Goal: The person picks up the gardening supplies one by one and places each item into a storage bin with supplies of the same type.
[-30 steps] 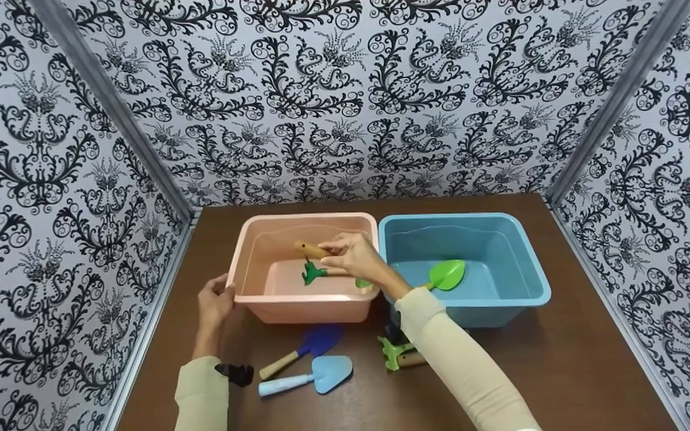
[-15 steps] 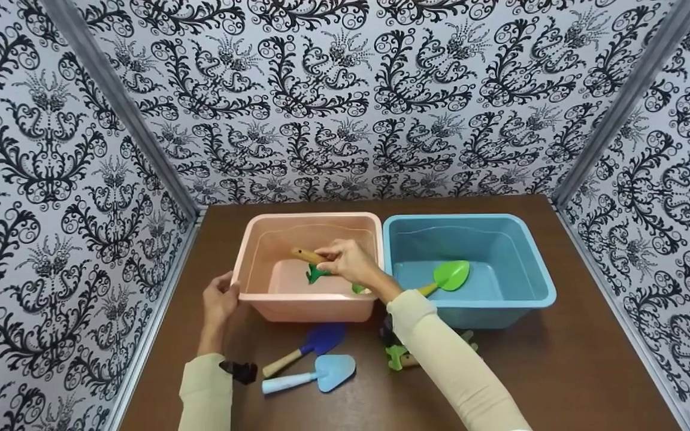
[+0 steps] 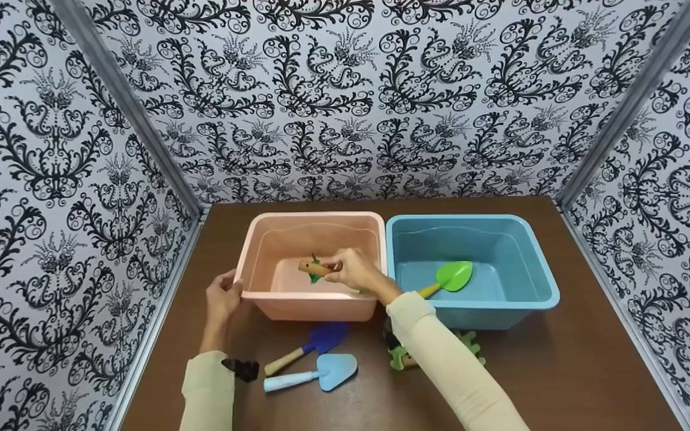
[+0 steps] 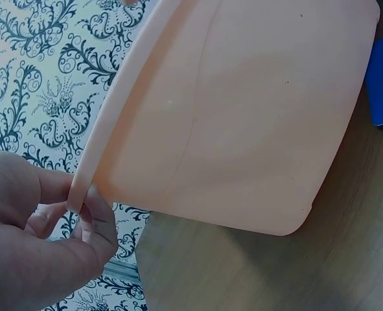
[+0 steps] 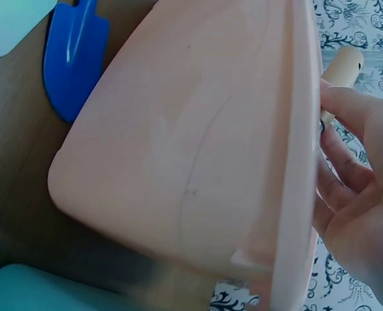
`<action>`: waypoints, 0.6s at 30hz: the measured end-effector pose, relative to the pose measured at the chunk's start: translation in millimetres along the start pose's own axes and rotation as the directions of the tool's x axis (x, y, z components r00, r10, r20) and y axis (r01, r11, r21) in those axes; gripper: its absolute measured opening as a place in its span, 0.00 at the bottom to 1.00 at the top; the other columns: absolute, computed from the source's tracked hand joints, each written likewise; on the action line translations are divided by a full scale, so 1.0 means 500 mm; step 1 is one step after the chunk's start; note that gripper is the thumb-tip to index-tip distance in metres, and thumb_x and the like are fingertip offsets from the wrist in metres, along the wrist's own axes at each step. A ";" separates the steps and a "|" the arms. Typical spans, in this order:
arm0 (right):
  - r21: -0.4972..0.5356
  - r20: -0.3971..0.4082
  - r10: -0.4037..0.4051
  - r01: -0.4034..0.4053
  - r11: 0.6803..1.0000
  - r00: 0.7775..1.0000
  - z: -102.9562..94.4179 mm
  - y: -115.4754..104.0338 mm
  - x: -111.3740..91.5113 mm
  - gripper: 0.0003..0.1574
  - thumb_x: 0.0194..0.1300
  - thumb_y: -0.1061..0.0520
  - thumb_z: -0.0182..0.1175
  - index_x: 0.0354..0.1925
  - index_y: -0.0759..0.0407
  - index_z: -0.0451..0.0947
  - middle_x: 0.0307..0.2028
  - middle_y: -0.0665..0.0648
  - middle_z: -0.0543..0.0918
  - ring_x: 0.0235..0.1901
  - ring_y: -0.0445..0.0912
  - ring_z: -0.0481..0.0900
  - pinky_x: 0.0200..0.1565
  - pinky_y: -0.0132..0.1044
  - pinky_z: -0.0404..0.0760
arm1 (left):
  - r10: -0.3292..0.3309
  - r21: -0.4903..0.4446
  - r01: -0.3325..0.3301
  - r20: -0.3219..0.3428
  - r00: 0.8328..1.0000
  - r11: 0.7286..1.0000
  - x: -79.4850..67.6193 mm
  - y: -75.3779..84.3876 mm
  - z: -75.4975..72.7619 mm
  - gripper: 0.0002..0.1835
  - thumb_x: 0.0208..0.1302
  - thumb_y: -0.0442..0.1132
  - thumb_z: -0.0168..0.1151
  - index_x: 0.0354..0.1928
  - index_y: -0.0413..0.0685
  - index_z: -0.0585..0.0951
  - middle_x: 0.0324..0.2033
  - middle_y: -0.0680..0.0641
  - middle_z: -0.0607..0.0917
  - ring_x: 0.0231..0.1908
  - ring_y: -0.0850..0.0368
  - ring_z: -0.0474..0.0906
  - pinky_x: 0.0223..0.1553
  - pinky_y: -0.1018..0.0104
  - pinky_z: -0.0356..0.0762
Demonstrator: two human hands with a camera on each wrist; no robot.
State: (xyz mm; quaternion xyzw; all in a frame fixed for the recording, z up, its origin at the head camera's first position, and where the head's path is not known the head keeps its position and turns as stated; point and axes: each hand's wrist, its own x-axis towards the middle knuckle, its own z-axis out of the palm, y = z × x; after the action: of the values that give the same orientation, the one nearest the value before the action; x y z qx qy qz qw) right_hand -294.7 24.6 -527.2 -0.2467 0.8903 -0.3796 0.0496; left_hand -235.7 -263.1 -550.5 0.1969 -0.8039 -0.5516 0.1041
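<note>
In the head view my right hand [image 3: 357,269] is inside the peach tub [image 3: 315,306], gripping a garden tool by its wooden handle [image 3: 308,267]. The tool's head is hidden behind the hand. Just under it, a green hand rake [image 3: 315,278] lies in the tub, partly covered. My left hand [image 3: 223,294] pinches the tub's front left corner; the left wrist view shows thumb and fingers on either side of the rim [image 4: 110,113]. From the right wrist, the handle's end [image 5: 347,63] pokes up beyond the near rim.
A blue tub [image 3: 477,303] with a green trowel [image 3: 454,275] inside stands against the peach one. In front lie a dark blue trowel [image 3: 328,337], a light blue trowel [image 3: 336,371] and green tools [image 3: 399,357], partly under the right forearm. Patterned walls [image 3: 333,120] enclose the table.
My right hand has lowered with the wooden-handled tool toward the bottom of the peach tub. The left hand stays on the rim. The whole view has shifted slightly.
</note>
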 end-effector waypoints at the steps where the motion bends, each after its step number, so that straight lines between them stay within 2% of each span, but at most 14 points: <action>1: -0.001 0.001 0.012 -0.012 1.000 1.000 -0.001 0.003 0.000 0.23 0.56 0.55 0.75 0.52 0.53 0.86 0.39 0.61 0.87 0.34 0.46 0.78 0.38 0.35 0.78 | 0.000 -0.002 0.000 -0.002 1.000 1.000 0.001 0.000 0.000 0.21 0.70 0.30 0.53 0.62 0.27 0.73 0.55 0.23 0.79 0.46 0.44 0.83 0.35 0.75 0.78; 5: -0.011 0.006 0.029 -0.029 1.000 1.000 0.000 0.009 0.001 0.23 0.56 0.57 0.75 0.52 0.53 0.86 0.39 0.62 0.87 0.33 0.45 0.78 0.38 0.36 0.79 | 0.002 -0.004 -0.002 -0.006 1.000 1.000 0.003 0.000 0.000 0.21 0.69 0.30 0.54 0.62 0.27 0.74 0.54 0.23 0.79 0.42 0.49 0.82 0.30 0.79 0.74; 10: -0.038 0.022 -0.012 0.013 0.999 1.000 0.007 0.010 0.000 0.19 0.57 0.60 0.74 0.49 0.59 0.87 0.43 0.60 0.90 0.41 0.51 0.86 0.45 0.42 0.85 | 0.004 -0.001 -0.004 -0.003 1.000 1.000 0.001 -0.001 -0.002 0.21 0.69 0.30 0.54 0.61 0.27 0.74 0.53 0.23 0.80 0.38 0.55 0.82 0.30 0.78 0.75; 14: -0.105 0.052 -0.020 0.026 0.994 0.998 0.014 0.012 -0.001 0.17 0.58 0.58 0.74 0.48 0.54 0.88 0.47 0.54 0.90 0.46 0.50 0.86 0.49 0.44 0.84 | 0.008 0.006 -0.008 -0.007 1.000 1.000 0.000 0.000 -0.004 0.21 0.69 0.30 0.54 0.61 0.26 0.74 0.53 0.23 0.80 0.35 0.58 0.81 0.30 0.77 0.76; 18: -0.123 0.060 -0.012 0.019 0.992 0.998 0.021 0.016 -0.002 0.17 0.58 0.58 0.73 0.47 0.51 0.89 0.47 0.52 0.90 0.47 0.49 0.86 0.50 0.44 0.84 | 0.004 0.017 -0.004 -0.008 1.000 1.000 0.000 0.003 -0.005 0.21 0.69 0.30 0.55 0.61 0.27 0.74 0.52 0.23 0.80 0.35 0.59 0.80 0.29 0.79 0.73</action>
State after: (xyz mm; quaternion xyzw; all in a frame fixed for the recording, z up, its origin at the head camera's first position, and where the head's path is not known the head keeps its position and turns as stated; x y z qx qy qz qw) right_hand -294.2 22.9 -540.4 -0.2672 0.9083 -0.3166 0.0574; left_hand -235.2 -264.8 -548.3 0.1984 -0.8086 -0.5435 0.1068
